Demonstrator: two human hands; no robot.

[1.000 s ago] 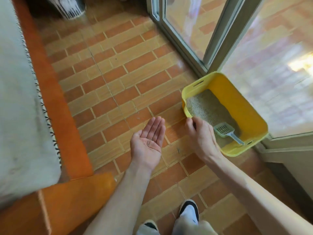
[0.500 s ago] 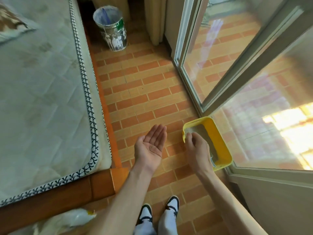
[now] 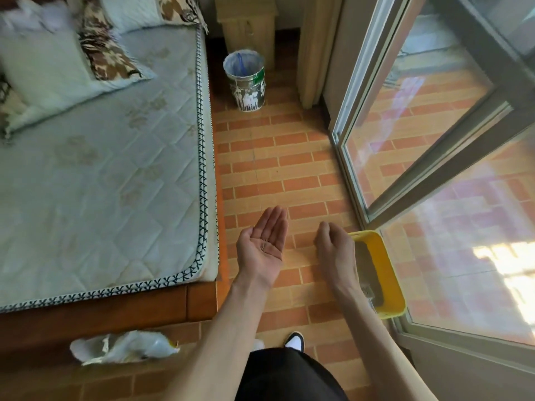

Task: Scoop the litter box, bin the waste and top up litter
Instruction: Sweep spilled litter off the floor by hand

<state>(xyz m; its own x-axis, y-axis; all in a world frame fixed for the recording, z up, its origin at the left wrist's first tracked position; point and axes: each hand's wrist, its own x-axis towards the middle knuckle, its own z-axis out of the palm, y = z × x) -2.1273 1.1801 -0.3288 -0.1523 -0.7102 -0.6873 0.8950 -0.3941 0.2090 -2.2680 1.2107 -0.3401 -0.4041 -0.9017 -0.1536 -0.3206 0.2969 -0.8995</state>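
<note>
Yellow litter box (image 3: 389, 273) beside right hand (image 3: 335, 250)

left hand (image 3: 264, 246) palm up, flat | right hand (image 3: 335, 248) fingers loosely curled

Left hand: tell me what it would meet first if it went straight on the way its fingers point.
The left hand, palm up with a few litter grains on it, points ahead over bare tiled floor. The way looks free; the bin stands far off, roughly in line, though depth is unclear.

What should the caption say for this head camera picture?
Left hand holds litter bits palm-up beside yellow litter box.
</note>
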